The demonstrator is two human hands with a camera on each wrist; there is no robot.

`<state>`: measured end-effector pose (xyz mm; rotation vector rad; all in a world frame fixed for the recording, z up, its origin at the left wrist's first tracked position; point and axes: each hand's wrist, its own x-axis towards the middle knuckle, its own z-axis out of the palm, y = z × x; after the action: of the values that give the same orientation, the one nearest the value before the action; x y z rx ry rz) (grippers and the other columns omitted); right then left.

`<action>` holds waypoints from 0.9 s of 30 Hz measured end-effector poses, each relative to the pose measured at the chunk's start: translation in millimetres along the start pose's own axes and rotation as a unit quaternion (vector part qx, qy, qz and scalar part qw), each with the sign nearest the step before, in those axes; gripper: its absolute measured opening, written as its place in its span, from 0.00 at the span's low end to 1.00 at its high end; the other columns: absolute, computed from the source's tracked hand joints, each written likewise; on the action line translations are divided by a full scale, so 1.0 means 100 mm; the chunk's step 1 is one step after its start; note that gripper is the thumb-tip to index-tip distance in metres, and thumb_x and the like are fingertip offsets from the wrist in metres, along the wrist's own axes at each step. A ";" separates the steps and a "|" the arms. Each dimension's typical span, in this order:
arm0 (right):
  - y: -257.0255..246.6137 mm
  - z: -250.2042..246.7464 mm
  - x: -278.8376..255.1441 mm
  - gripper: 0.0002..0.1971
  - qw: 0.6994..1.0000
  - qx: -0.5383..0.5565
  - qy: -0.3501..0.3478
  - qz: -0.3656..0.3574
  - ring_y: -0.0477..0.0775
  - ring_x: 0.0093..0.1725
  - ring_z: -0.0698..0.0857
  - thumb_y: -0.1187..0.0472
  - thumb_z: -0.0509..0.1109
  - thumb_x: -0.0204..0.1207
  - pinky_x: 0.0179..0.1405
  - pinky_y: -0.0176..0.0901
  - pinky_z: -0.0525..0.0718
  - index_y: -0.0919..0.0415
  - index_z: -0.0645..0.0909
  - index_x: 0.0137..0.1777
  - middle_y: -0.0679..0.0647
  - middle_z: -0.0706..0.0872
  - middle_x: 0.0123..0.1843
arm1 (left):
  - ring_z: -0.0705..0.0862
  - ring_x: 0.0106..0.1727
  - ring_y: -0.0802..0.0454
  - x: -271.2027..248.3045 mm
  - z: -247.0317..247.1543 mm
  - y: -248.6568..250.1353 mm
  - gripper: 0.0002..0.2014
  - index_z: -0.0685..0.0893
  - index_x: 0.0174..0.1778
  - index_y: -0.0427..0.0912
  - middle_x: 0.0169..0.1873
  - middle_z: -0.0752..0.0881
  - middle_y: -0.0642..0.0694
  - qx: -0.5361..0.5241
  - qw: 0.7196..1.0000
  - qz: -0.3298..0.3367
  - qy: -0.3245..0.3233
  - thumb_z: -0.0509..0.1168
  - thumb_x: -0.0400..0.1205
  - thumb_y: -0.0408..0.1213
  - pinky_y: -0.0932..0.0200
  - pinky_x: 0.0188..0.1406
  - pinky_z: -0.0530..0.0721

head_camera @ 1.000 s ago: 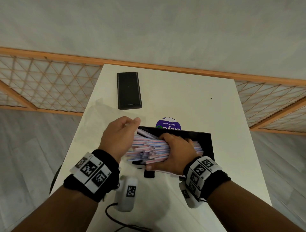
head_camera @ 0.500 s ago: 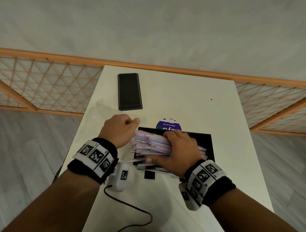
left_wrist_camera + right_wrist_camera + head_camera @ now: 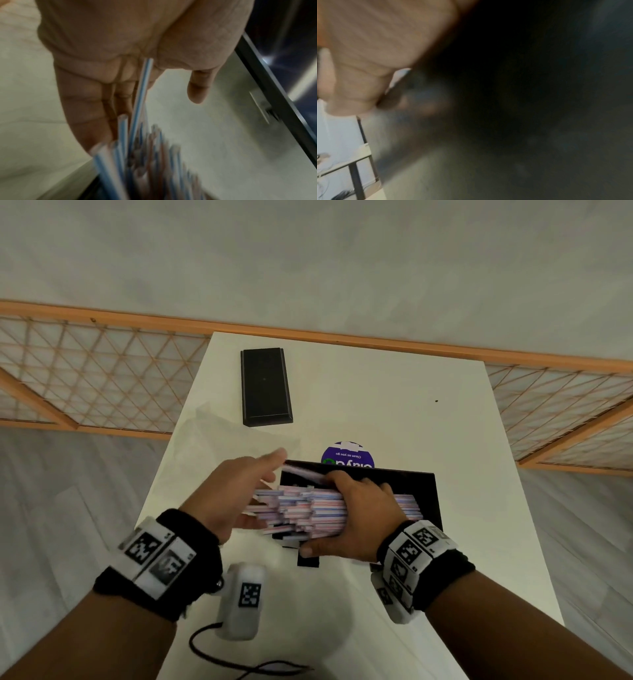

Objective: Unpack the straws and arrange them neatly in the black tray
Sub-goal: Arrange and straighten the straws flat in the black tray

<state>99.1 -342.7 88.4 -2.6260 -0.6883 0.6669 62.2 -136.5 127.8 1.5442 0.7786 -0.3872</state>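
- Since half a second ago left hand (image 3: 239, 491) has uncurled from a loose fist; fingers now straight, flat against the bundle's left ends.
- Right hand (image 3: 356, 515) wraps over the straws (image 3: 301, 508), thumb beneath, gripping them.
- Bundle lies left-right, over the black tray (image 3: 428, 494) on the white table (image 3: 376, 392).
- Straws thin, striped blue and pink-red tubes; right wrist view too dark, probably just palm.

My head camera is looking steeply down over the straws (image 3: 301, 508); the left wrist camera is sharing them (image 3: 137, 155) close up.
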 end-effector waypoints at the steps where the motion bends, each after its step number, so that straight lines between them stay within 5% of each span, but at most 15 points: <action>1: -0.03 0.00 0.02 0.51 1.000 -0.011 -0.004 -0.001 0.50 0.60 0.78 0.15 0.69 0.45 0.70 0.59 0.70 0.37 0.67 0.69 0.37 0.81 0.61 | 0.92 0.42 0.41 -0.01 0.03 -0.03 0.31 0.87 0.50 0.35 0.43 0.92 0.39 0.031 0.999 0.016 -0.001 0.69 0.79 0.65 0.44 0.46 0.91; 4: -0.12 -0.02 0.06 0.45 0.999 -0.035 0.013 -0.003 0.49 0.56 0.79 0.14 0.67 0.44 0.67 0.59 0.72 0.39 0.75 0.59 0.37 0.82 0.54 | 0.93 0.41 0.38 0.01 0.11 -0.10 0.31 0.90 0.36 0.42 0.33 0.93 0.43 0.094 0.990 0.088 0.049 0.66 0.73 0.71 0.35 0.53 0.91; 7: -0.17 -0.04 0.03 0.43 0.994 -0.041 0.098 -0.015 0.49 0.48 0.82 0.11 0.61 0.45 0.60 0.54 0.77 0.44 0.77 0.50 0.39 0.82 0.45 | 0.88 0.33 0.39 0.01 0.14 -0.05 0.28 0.87 0.26 0.41 0.24 0.88 0.44 0.061 0.983 0.137 0.105 0.65 0.85 0.58 0.41 0.47 0.88; 10: -0.14 -0.04 -0.02 0.47 0.987 -0.025 0.158 -0.019 0.51 0.48 0.81 0.10 0.58 0.45 0.55 0.52 0.78 0.46 0.79 0.52 0.41 0.81 0.46 | 0.85 0.37 0.36 0.03 0.21 0.04 0.31 0.84 0.36 0.28 0.31 0.88 0.35 0.111 0.972 0.162 0.129 0.60 0.89 0.56 0.49 0.44 0.81; 14: 0.01 0.00 -0.10 0.59 0.998 -0.031 0.049 0.015 0.52 0.64 0.76 0.07 0.50 0.45 0.71 0.58 0.73 0.44 0.71 0.72 0.42 0.78 0.64 | 0.81 0.48 0.45 0.05 0.22 0.07 0.26 0.77 0.46 0.41 0.44 0.82 0.46 0.293 0.926 0.192 0.139 0.52 0.86 0.64 0.52 0.44 0.75; 18: 0.12 0.04 -0.16 0.59 0.999 -0.034 0.002 0.025 0.51 0.74 0.71 0.11 0.58 0.48 0.80 0.66 0.61 0.41 0.61 0.79 0.40 0.73 0.75 | 0.82 0.47 0.48 -0.03 0.23 0.19 0.15 0.80 0.51 0.43 0.47 0.83 0.49 0.281 0.906 0.261 0.179 0.67 0.84 0.53 0.54 0.48 0.77; 21: 0.16 0.01 -0.12 0.59 0.999 -0.022 -0.023 0.038 0.52 0.76 0.69 0.12 0.62 0.46 0.80 0.67 0.60 0.40 0.61 0.78 0.41 0.72 0.76 | 0.88 0.38 0.46 -0.08 0.45 0.36 0.11 0.83 0.50 0.40 0.45 0.86 0.41 -0.008 0.994 0.098 0.057 0.74 0.81 0.42 0.51 0.35 0.86; 23: 0.16 -0.04 -0.10 0.60 0.998 -0.017 -0.042 0.041 0.53 0.75 0.70 0.14 0.59 0.43 0.80 0.67 0.61 0.39 0.61 0.79 0.42 0.72 0.74 | 0.89 0.43 0.41 -0.16 0.59 0.43 0.13 0.81 0.55 0.34 0.52 0.82 0.34 -0.223 0.972 -0.063 -0.042 0.73 0.80 0.36 0.54 0.28 0.88; 27: 0.16 -0.09 -0.12 0.65 0.996 -0.017 -0.069 0.050 0.57 0.75 0.70 0.16 0.54 0.40 0.78 0.68 0.61 0.43 0.57 0.83 0.46 0.72 0.76 | 0.87 0.62 0.30 -0.19 0.78 0.45 0.16 0.77 0.62 0.32 0.60 0.79 0.28 -0.336 0.933 -0.118 -0.061 0.70 0.79 0.26 0.45 0.42 0.94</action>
<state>100.1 -364.3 92.8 -2.6799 -0.6146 0.8801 94.4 -215.0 163.0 0.7821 0.8850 -0.3396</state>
